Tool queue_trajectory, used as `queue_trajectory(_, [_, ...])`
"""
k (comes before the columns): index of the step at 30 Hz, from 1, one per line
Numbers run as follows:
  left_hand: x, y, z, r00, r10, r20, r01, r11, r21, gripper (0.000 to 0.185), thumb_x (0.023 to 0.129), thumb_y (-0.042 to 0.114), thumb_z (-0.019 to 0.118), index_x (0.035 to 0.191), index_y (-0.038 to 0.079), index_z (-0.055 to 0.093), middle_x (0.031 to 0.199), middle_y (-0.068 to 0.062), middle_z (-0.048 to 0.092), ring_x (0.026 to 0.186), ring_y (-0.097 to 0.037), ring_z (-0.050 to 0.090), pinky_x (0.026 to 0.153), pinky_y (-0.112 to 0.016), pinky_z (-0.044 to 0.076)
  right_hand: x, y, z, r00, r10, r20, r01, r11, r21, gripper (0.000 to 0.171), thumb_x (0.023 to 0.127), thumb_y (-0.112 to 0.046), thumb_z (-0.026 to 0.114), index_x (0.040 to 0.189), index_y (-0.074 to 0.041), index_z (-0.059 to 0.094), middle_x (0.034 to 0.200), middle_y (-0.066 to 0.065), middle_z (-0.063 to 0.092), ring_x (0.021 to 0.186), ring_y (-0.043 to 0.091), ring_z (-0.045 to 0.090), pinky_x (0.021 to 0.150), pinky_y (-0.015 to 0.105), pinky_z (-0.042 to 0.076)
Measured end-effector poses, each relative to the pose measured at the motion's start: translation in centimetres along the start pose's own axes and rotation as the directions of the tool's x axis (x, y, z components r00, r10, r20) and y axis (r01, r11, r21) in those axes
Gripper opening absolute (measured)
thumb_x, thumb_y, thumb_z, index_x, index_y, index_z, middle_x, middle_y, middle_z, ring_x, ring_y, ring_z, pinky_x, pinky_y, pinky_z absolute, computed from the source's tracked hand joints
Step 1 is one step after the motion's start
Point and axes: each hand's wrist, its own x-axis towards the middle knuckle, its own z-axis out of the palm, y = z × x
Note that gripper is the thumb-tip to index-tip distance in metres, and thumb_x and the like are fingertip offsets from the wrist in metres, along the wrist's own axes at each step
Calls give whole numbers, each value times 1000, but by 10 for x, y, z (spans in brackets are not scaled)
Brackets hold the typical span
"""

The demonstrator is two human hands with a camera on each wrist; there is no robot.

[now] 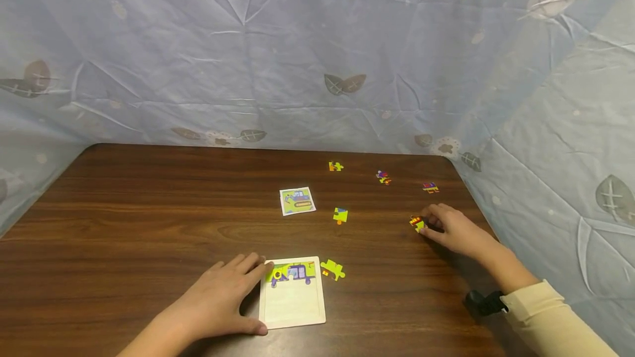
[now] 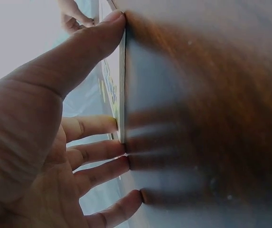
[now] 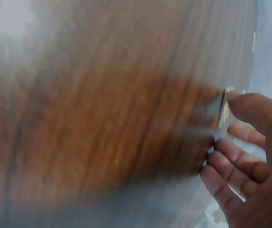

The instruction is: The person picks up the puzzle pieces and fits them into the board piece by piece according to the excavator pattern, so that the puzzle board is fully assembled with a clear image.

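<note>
I see the top row filled in the puzzle tray (image 1: 292, 313) (lower centre); left hand (image 1: 223, 296) flat, steadying it, right hand (image 1: 453, 230) pinching a loose piece (image 1: 416, 223); five more scattered.

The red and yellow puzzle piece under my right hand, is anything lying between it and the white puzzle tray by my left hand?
Mostly bare wooden table. The one thing near that path is the loose yellow-green puzzle piece, which lies just right of the white puzzle tray. The red and yellow puzzle piece sits at the fingers of the right hand.
</note>
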Motion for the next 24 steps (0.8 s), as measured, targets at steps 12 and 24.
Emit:
queue_trajectory(12, [0,0,0,1000,-2,0,2,1000,4,111,67,72,85,155,14,50,157,-18,51,143,-49,50,107,-76,42,0,12,-2,997,-71,20,70,997,27,27,95,-12,76,121,-7,71,104,4,65,88,9,60,73,29,53])
queue_trajectory(24, [0,-1,1,1000,-2,-5,2,1000,-3,110,68,72,85,154,14,51,158,-18,51,143,-49,50,107,-76,42,2,11,2,992,-118,-46,116,993,-31,11,93,-13,79,100,-9,72,90,-6,64,79,2,57,68,27,53])
